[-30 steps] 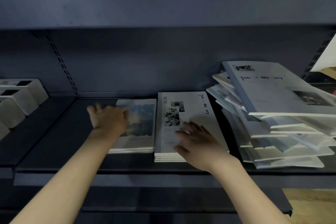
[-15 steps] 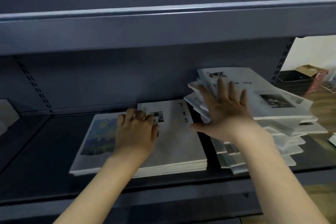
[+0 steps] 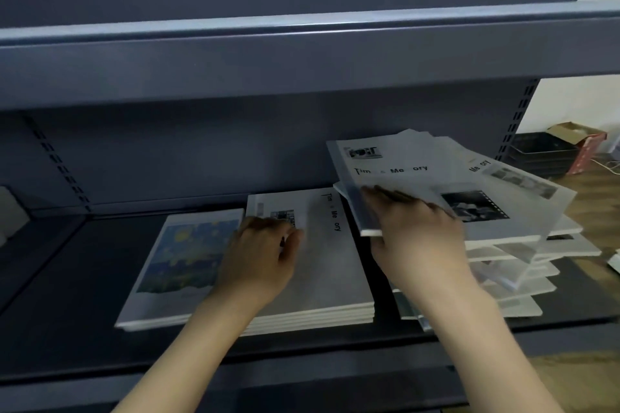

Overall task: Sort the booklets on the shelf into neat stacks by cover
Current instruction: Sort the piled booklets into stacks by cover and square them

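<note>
The right hand [image 3: 416,238] grips the top booklet [image 3: 436,184] of the messy pile [image 3: 503,265] by its left edge, fingers tucked under the cover, thumb side below; it is lifted at that edge and tilted, its far side resting on or just above the pile, which I cannot tell. The left hand [image 3: 265,255] lies loosely curled on the grey stack [image 3: 318,265], holding nothing I can see; the painted stack [image 3: 181,255] sits touching it on the left, all on the shelf [image 3: 67,322].

The likeliest fault: the pile is fanned and overhangs toward the shelf front; dragging the top one off could pull the booklet beneath with it and slide the lower ones over the edge. A one-edge grip may also let the booklet sag or fall open; and set down carelessly it would skew the grey stack, whose edges look fairly square. The left hand sits where it should land, so it could get in the way.
</note>
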A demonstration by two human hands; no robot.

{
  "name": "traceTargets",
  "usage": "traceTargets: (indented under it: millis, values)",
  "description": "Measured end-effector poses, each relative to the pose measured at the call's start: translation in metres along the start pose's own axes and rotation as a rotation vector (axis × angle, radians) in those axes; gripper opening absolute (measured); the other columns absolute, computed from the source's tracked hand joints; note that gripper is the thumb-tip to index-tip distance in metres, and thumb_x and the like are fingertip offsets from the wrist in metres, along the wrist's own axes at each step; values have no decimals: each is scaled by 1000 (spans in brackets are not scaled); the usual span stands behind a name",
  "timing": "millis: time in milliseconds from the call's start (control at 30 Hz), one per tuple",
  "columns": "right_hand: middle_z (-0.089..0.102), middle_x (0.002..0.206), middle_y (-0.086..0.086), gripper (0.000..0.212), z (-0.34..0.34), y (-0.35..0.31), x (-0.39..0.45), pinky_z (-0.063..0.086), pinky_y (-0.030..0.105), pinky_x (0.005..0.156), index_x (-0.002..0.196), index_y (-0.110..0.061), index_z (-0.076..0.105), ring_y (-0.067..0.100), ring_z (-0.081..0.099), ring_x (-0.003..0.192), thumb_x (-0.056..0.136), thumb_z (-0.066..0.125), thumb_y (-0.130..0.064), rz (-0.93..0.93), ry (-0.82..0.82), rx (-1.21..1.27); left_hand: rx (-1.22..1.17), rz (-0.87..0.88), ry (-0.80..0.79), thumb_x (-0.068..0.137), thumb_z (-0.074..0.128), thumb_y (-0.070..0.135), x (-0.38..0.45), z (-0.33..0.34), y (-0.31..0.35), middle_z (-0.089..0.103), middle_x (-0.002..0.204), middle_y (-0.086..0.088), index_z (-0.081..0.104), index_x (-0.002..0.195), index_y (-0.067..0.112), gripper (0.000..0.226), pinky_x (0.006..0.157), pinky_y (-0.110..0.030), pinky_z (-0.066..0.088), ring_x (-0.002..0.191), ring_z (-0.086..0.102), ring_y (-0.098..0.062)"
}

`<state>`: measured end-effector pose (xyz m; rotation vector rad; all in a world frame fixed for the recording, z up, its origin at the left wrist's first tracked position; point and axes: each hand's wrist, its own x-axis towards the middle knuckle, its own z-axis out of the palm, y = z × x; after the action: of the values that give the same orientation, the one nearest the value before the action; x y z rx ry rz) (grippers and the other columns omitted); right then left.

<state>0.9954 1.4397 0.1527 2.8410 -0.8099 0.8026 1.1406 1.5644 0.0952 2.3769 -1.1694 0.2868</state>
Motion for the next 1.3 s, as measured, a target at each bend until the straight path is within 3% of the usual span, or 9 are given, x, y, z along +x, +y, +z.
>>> traceTargets:
  millis: [167,333,467,567,700,800,900,1067,1300]
  values:
    - [70,108,5,74,21,-20,-5,57,39,63,113,-13,68,26,70,91,43,74,9,10,197,258,51,43,134,85,21,44,6,-6,-3,68,81,-4,67,82,13,56,72,-33,44,85,56,-24]
    - [64,120,8,48,23,-53,-17,52,38,84,120,-11,63,27,63,107,76,44,-3,-105,240,343,-823,-451,-80,93,16,58,17,-33,10,70,71,0,66,86,15,66,62,-29,42,68,62,-13]
    - [65,120,6,38,37,-76,-32,52,37,90,116,-15,67,24,63,108,94,36,-10,-245,267,397,-1389,-516,-227,83,26,69,23,-56,-4,69,108,-10,61,117,17,71,90,-39,46,102,64,-25]
    - [67,114,6,49,44,-95,-41,53,34,88,109,-15,70,23,64,105,99,22,-8,-291,268,441,-1317,-579,-164,81,57,45,19,-58,-20,66,116,-12,58,123,14,52,90,-39,50,107,62,-27]
    - [66,113,2,41,48,-100,-46,53,31,83,113,-18,66,19,63,103,77,48,-9,-364,130,415,-1184,-685,-56,88,54,7,10,-54,-31,65,111,-18,56,121,7,33,73,-36,52,92,63,-29]
    - [51,135,8,75,46,-83,-40,36,44,103,132,-18,52,26,48,126,65,75,-42,-465,-176,304,-1223,-713,-18,88,53,6,3,-53,-37,67,98,-13,57,119,7,31,64,-32,50,82,64,-23]
    - [2,158,-1,93,26,-57,-19,-4,36,114,150,-25,11,17,0,144,77,56,-63,-449,-408,320,-1224,-715,-1,88,55,10,3,-53,-41,68,86,-6,59,114,10,26,62,-31,45,77,62,-20]
    - [5,155,-18,82,-7,-17,5,5,18,108,147,-38,12,2,1,140,80,52,-64,-214,-468,520,-1297,-726,-47,91,50,13,9,-53,-37,69,67,1,62,100,14,15,63,-30,44,68,63,-15]
    - [-5,157,-3,88,-25,47,18,-4,34,116,150,-26,6,14,-7,144,83,52,-59,-57,-451,130,-1365,-685,-42,92,49,10,13,-39,-16,70,65,2,63,91,16,16,69,-32,47,72,61,-17]
